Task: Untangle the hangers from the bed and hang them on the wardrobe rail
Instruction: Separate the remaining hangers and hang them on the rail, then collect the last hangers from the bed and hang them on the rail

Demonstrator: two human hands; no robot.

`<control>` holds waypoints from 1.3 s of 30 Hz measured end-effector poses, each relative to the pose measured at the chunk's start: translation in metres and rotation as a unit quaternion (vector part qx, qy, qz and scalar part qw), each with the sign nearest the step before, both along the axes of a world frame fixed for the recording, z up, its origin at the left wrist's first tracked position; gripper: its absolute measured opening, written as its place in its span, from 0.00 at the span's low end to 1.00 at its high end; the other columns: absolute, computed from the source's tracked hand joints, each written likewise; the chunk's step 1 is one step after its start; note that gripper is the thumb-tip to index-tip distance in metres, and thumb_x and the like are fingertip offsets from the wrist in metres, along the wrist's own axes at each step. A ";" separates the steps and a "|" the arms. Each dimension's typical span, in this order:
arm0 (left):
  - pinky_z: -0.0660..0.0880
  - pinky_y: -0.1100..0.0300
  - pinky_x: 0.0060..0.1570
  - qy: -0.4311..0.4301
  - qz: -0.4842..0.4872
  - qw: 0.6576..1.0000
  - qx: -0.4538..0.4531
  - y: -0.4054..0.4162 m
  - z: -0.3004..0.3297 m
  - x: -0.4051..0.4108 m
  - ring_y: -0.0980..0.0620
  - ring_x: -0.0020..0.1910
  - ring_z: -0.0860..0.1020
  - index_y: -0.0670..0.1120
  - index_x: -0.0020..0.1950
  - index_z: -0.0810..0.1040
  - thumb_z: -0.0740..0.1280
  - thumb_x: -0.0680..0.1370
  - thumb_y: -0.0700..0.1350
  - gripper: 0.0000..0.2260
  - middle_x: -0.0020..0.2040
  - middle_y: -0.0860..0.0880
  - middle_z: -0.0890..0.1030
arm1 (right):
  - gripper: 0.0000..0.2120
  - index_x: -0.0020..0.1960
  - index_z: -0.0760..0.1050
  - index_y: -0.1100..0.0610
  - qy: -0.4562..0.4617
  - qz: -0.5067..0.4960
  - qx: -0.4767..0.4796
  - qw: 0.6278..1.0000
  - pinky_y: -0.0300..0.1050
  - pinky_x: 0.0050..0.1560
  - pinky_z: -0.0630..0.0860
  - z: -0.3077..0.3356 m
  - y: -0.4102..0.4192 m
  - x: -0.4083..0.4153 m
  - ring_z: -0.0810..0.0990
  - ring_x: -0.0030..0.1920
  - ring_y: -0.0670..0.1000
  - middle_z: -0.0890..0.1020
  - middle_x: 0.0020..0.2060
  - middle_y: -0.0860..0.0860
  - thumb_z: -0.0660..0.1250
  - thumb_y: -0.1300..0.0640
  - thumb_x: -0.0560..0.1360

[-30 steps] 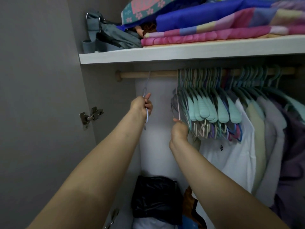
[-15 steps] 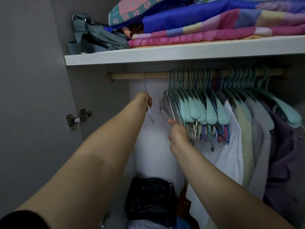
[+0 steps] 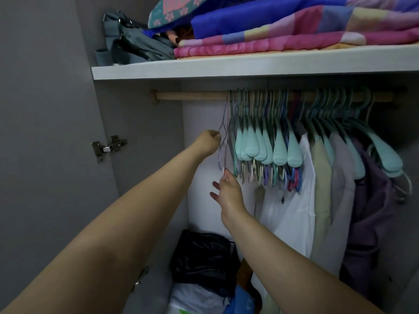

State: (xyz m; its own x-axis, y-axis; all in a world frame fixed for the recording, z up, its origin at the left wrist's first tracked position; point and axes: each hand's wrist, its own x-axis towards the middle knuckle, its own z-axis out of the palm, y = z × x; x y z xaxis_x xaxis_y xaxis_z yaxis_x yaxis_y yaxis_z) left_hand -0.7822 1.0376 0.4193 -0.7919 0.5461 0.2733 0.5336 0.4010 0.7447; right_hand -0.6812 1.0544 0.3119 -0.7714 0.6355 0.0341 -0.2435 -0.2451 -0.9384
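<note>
A wooden wardrobe rail runs under the shelf. A thin wire hanger hangs from it, pressed against the left end of a dense bunch of teal hangers. My left hand is curled at the thin hanger's left side and appears to grip its wire; the fingers are hidden behind the knuckles. Below it, my right hand has its fingers spread, with a fingertip touching the hanger's lower end.
Shirts hang further right on the rail. Folded quilts and a grey bag lie on the white shelf. A door hinge sticks out at left. A black bag lies on the wardrobe floor.
The thin hanger, held apart on the rail's bare left stretch, has slid right against the bunch. My right hand let go of the bunch's edge, dropped lower and spread its fingers.
</note>
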 end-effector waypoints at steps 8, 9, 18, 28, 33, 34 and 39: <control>0.72 0.59 0.52 0.004 0.023 0.996 -0.091 -0.139 -0.120 0.056 0.46 0.55 0.79 0.43 0.65 0.75 0.57 0.83 0.46 0.15 0.58 0.43 0.81 | 0.09 0.48 0.73 0.57 -0.128 0.190 0.184 0.956 0.42 0.38 0.73 -0.035 -0.067 0.035 0.77 0.35 0.48 0.78 0.40 0.51 0.54 0.60 0.81; 0.71 0.60 0.47 -0.010 0.039 0.996 -0.084 -0.163 -0.133 0.067 0.47 0.50 0.79 0.42 0.61 0.78 0.57 0.83 0.46 0.14 0.52 0.44 0.82 | 0.10 0.44 0.72 0.55 -0.140 0.231 0.222 0.937 0.41 0.36 0.71 -0.039 -0.083 0.039 0.77 0.34 0.48 0.78 0.38 0.50 0.55 0.59 0.81; 0.73 0.63 0.45 -0.151 0.313 0.938 0.011 -0.471 -0.260 0.247 0.52 0.48 0.79 0.45 0.59 0.79 0.59 0.82 0.43 0.11 0.52 0.49 0.83 | 0.06 0.45 0.72 0.55 -0.163 0.510 0.324 0.780 0.35 0.32 0.71 -0.116 -0.319 0.121 0.75 0.31 0.45 0.78 0.37 0.49 0.61 0.58 0.80; 0.72 0.70 0.34 -0.326 0.622 0.694 0.158 -0.747 -0.372 0.585 0.54 0.38 0.76 0.40 0.56 0.78 0.56 0.82 0.39 0.12 0.47 0.46 0.80 | 0.05 0.50 0.73 0.60 -0.149 0.726 0.380 0.553 0.40 0.35 0.71 -0.239 -0.634 0.321 0.76 0.33 0.49 0.79 0.40 0.53 0.61 0.59 0.80; 0.74 0.62 0.40 -0.355 0.711 0.562 0.230 -0.812 -0.403 0.703 0.53 0.42 0.79 0.46 0.52 0.78 0.56 0.82 0.42 0.10 0.49 0.49 0.82 | 0.08 0.41 0.75 0.55 -0.074 0.777 0.472 0.410 0.47 0.43 0.76 -0.278 -0.746 0.402 0.80 0.39 0.56 0.82 0.40 0.56 0.64 0.55 0.77; 0.74 0.61 0.40 -0.357 0.724 0.535 0.251 -0.823 -0.410 0.719 0.53 0.42 0.79 0.46 0.54 0.77 0.56 0.82 0.43 0.10 0.49 0.49 0.82 | 0.08 0.41 0.75 0.55 -0.057 0.784 0.491 0.376 0.49 0.46 0.76 -0.285 -0.766 0.415 0.80 0.41 0.57 0.82 0.40 0.56 0.64 0.54 0.77; 0.75 0.61 0.41 -0.351 0.771 0.437 0.302 -0.880 -0.437 0.773 0.53 0.42 0.79 0.45 0.56 0.78 0.57 0.82 0.44 0.11 0.49 0.49 0.82 | 0.07 0.42 0.73 0.50 0.015 0.802 0.547 0.241 0.44 0.47 0.73 -0.309 -0.866 0.460 0.78 0.45 0.50 0.79 0.41 0.47 0.61 0.50 0.77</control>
